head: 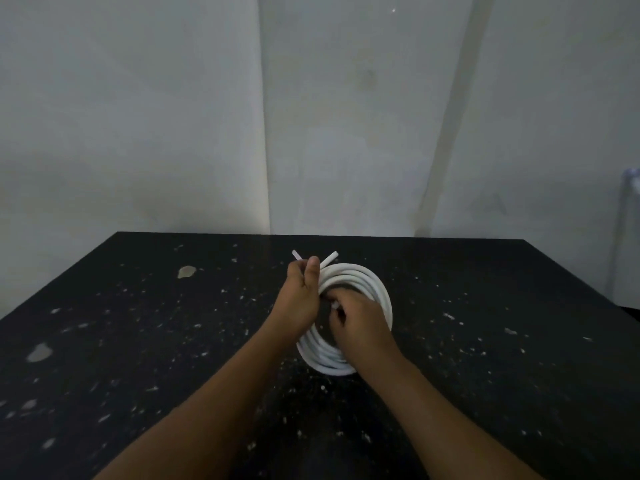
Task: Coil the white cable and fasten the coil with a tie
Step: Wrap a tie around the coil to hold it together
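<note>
The white cable (375, 292) is wound into a round coil of several loops, held just above the middle of the black table (138, 323). My left hand (303, 292) grips the coil's upper left side, and two short white ends (329, 258) stick out above its fingers. My right hand (360, 322) lies over the coil's centre, fingers curled, pinching a small white piece (334, 304) against the loops. Whether that piece is the tie or a cable end I cannot tell. Both forearms cover the coil's lower left part.
The black table is speckled with pale paint spots, with larger patches at the left (187, 271). A grey-white wall (311, 116) stands right behind the table's far edge. At the far right, a pale pipe or hose (620, 237) runs down the wall.
</note>
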